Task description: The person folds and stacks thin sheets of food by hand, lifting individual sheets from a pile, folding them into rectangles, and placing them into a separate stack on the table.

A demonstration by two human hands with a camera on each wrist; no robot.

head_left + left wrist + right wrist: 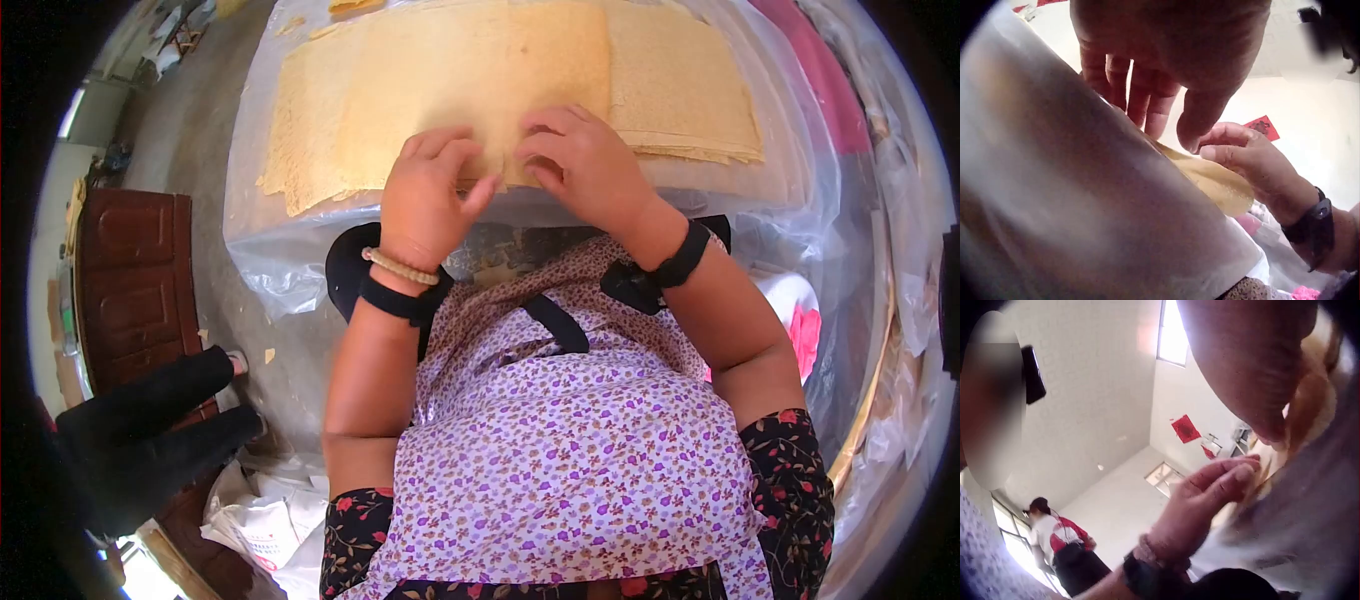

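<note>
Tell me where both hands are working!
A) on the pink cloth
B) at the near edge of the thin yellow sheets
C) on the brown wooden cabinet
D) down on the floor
B: the left hand and the right hand both pinch the near edge of the thin yellow sheets, which lie stacked on clear plastic.

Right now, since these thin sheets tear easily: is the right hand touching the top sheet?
Touching. The left wrist view shows the right hand pinching the yellow sheet at its edge; the head view shows its fingers on the near edge too.
</note>
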